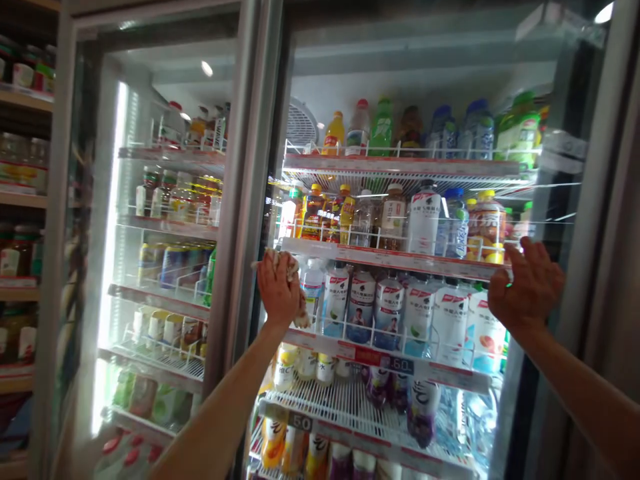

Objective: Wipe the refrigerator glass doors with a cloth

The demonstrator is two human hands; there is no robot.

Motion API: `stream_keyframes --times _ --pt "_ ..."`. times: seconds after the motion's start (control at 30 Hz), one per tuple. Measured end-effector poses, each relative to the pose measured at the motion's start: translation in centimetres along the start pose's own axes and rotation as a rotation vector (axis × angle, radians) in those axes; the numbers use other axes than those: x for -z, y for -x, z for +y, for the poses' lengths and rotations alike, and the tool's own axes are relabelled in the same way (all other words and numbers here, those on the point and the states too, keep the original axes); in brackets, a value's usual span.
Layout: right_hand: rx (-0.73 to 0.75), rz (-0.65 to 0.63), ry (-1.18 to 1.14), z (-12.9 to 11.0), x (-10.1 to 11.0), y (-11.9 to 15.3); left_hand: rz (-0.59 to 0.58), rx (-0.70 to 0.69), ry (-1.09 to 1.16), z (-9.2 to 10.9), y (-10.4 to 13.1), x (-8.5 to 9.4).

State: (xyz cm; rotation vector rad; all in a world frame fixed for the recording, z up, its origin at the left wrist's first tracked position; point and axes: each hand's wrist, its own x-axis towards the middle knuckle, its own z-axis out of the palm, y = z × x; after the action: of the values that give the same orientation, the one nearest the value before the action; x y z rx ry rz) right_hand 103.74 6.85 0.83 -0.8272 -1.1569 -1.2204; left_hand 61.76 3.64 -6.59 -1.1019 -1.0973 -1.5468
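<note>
My left hand [276, 288] presses a crumpled pale cloth [302, 315] against the glass door [400, 60] of a lit drinks fridge, near the door's left frame. The fingers are bent over the cloth and hide part of it. Over by the right side of the same door, my right hand [531, 285] is raised with its fingers apart and holds nothing. Whether its palm touches the glass I cannot tell. Behind the glass between my hands stands a row of large white-labelled bottles [390, 310].
Wire shelves [410, 163] of bottles fill the fridge behind the glass. A metal door frame [247, 167] separates it from a second glass-fronted fridge [165, 223] on the left. Wooden shelves [23, 197] with jars stand at the far left.
</note>
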Motion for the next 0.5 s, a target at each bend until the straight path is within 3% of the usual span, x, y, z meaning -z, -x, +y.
stream_keyframes --times 0.07,0.2,0.27,0.4,0.5 --pt "0.01 0.017 0.01 -0.1 0.0 -0.1 0.001 -0.025 0.032 1.6 0.9 -0.2" --pt "0.005 0.027 0.001 -0.2 0.1 0.0 -0.136 -0.342 0.186 7.5 3.4 -0.4" --pt "0.003 0.021 -0.002 -0.1 0.0 0.1 -0.208 -0.46 0.22 9.0 3.8 -0.5" --pt "-0.022 0.0 -0.007 0.7 -0.4 -0.2 -0.187 -0.388 0.196 8.3 2.4 -0.7" --pt "-0.087 -0.016 -0.049 -0.8 0.7 -0.7 -0.152 -0.319 0.197 7.7 1.5 -1.1"
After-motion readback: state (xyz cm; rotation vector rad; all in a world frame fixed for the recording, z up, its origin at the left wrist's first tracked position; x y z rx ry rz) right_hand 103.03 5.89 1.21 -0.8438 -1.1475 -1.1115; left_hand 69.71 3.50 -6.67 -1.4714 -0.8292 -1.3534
